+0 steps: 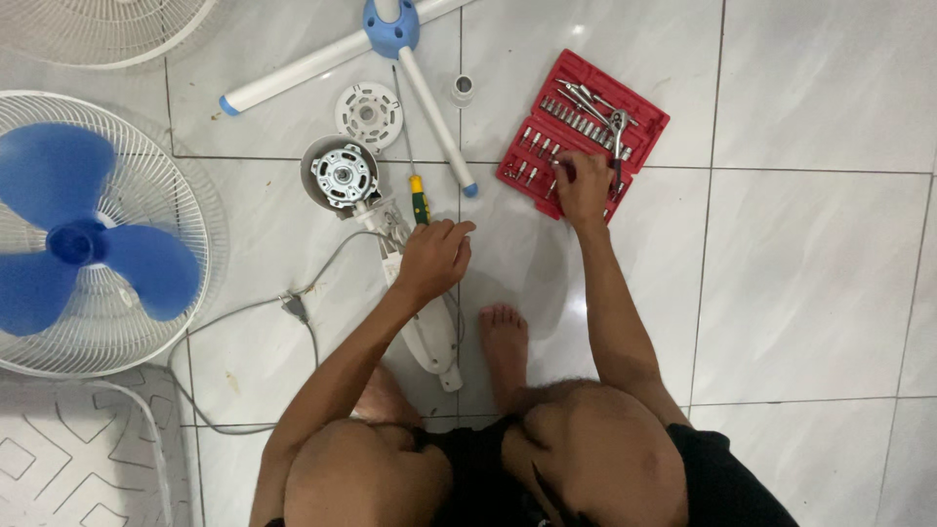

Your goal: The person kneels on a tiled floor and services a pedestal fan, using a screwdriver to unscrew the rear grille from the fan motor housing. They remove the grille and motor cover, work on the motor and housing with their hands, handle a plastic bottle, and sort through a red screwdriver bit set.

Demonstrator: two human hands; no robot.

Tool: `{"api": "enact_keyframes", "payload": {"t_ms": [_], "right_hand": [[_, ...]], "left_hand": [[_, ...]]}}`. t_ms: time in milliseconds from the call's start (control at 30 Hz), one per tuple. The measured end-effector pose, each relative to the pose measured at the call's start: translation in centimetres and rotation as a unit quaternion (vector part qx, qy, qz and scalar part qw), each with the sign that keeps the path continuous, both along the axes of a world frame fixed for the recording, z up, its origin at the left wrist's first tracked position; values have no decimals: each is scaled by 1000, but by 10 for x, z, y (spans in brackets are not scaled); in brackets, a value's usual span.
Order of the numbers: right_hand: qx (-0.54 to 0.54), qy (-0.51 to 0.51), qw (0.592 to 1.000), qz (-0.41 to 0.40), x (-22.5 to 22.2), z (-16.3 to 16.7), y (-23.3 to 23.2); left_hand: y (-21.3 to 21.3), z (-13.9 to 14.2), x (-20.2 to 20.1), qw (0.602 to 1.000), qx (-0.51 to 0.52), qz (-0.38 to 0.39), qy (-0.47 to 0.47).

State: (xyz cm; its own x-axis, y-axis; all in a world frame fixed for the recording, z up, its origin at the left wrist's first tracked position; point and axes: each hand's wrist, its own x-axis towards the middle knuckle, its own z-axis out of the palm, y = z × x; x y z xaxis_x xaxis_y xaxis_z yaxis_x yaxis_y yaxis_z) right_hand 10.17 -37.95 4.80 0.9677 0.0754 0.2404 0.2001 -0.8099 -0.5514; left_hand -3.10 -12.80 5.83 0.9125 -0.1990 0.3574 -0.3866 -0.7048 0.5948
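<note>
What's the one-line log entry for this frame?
left hand: on fan neck | right hand: reaching into red socket set | screwdriver: on floor | motor: exposed

The single head view looks straight down from above the seated person onto the tiled floor (800,273). It sits fairly high, taking in knees near and fan parts far.

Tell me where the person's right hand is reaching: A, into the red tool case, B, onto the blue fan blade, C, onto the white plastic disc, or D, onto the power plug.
A: the right hand rests on the open red tool case, its fingers among the rows of metal bits, while the left hand lies on the white fan neck near the screwdriver.
</note>
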Motion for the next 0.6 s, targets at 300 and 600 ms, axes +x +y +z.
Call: {"api": "enact_keyframes", "payload": {"t_ms": [300,600], "right_hand": [[45,8,998,-37,-1,-8,-9],[22,-34,999,-34,-2,-19,-13]], "left_hand": [[-2,-3,2,999,12,31,22],[30,0,-16,988,-61,136,-35]]}}
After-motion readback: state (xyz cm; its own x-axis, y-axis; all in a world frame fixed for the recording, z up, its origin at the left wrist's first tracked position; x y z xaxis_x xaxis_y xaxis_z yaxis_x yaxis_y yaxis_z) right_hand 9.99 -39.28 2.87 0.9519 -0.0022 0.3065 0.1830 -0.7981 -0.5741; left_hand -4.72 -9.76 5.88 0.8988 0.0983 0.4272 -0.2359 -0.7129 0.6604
